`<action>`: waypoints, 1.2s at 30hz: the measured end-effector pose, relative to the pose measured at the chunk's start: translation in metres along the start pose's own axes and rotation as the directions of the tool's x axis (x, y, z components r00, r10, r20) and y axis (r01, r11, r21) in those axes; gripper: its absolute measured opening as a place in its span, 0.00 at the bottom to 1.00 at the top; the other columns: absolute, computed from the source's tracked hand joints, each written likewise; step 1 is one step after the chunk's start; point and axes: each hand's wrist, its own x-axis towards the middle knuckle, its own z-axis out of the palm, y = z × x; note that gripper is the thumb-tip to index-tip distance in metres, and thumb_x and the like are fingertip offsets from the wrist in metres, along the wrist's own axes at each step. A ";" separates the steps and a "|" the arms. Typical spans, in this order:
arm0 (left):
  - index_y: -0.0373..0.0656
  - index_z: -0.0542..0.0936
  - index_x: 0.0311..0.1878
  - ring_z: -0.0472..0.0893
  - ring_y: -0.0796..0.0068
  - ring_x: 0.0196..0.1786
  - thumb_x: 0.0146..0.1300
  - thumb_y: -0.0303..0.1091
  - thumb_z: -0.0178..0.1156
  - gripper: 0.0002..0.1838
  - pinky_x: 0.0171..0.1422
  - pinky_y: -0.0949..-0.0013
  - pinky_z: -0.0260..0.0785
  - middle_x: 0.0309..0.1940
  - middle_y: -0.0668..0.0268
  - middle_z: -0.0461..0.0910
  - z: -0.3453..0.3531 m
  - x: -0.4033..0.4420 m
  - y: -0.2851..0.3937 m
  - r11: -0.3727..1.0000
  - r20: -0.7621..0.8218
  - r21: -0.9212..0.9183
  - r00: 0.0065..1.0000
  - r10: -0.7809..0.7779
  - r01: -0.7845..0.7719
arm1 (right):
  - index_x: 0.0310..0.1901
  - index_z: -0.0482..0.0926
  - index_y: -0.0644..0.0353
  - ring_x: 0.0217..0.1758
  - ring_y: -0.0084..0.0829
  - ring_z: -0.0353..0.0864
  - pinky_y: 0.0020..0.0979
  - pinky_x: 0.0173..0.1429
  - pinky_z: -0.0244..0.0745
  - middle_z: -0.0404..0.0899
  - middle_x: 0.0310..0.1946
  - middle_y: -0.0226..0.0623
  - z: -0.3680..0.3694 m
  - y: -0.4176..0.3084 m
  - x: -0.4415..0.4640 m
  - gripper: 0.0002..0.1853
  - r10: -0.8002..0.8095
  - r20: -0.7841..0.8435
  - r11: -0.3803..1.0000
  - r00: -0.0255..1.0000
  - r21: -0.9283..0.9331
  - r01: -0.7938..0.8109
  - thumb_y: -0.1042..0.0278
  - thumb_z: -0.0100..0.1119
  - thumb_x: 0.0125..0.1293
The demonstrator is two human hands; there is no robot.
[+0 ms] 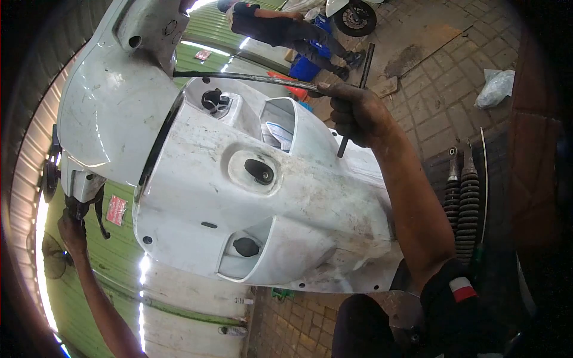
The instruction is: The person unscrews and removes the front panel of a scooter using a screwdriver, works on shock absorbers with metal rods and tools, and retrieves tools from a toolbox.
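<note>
A scooter's white inner leg panel [197, 161] fills the middle of the head view, with the white handlebar cover [113, 113] beside it. My right hand [358, 113] is wrapped round the handle of a long T-handle wrench [250, 77]. The wrench's far end reaches the edge of the handlebar cover, where its tip is hidden. My left hand [73, 234] is closed round the dark handlebar grip [76, 207], near the brake lever [101, 218]. The key switch [211, 100] and a black hook [258, 172] sit on the panel.
Two coil-spring shock absorbers [468, 200] lie on a dark surface at right. A plastic bag [495, 88] rests on the brick paving. At the top, another person [268, 27] stands near a blue container [305, 68] and another scooter's wheel [355, 19]. A green wall [125, 256] is beyond the handlebar.
</note>
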 end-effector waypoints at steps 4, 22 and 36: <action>0.36 0.71 0.56 0.74 0.41 0.42 0.53 0.20 0.63 0.25 0.47 0.47 0.67 0.40 0.46 0.75 -0.002 -0.004 0.003 0.994 0.008 -0.080 0.997 -0.075 0.075 | 0.50 0.79 0.62 0.13 0.12 0.48 0.21 0.14 0.45 0.52 0.15 0.14 -0.003 0.001 0.003 0.13 0.027 0.011 0.999 1.000 0.030 -0.028 0.63 0.55 0.71; 0.34 0.71 0.58 0.74 0.42 0.45 0.53 0.19 0.61 0.25 0.47 0.49 0.68 0.40 0.47 0.76 0.015 -0.006 -0.016 0.999 -0.004 0.018 0.999 -0.045 0.045 | 0.43 0.79 0.66 0.13 0.14 0.58 0.20 0.17 0.56 0.64 0.14 0.17 -0.010 0.001 0.010 0.18 0.127 0.154 0.992 0.980 -0.016 -0.126 0.55 0.59 0.68; 0.36 0.73 0.57 0.76 0.44 0.41 0.55 0.17 0.58 0.24 0.42 0.50 0.68 0.38 0.47 0.77 0.027 -0.005 -0.023 0.999 0.015 -0.045 1.000 0.001 0.000 | 0.46 0.79 0.56 0.42 0.42 0.78 0.46 0.45 0.69 0.79 0.37 0.39 -0.017 0.016 -0.001 0.11 -0.712 0.386 -0.508 0.587 -0.860 -0.050 0.62 0.62 0.65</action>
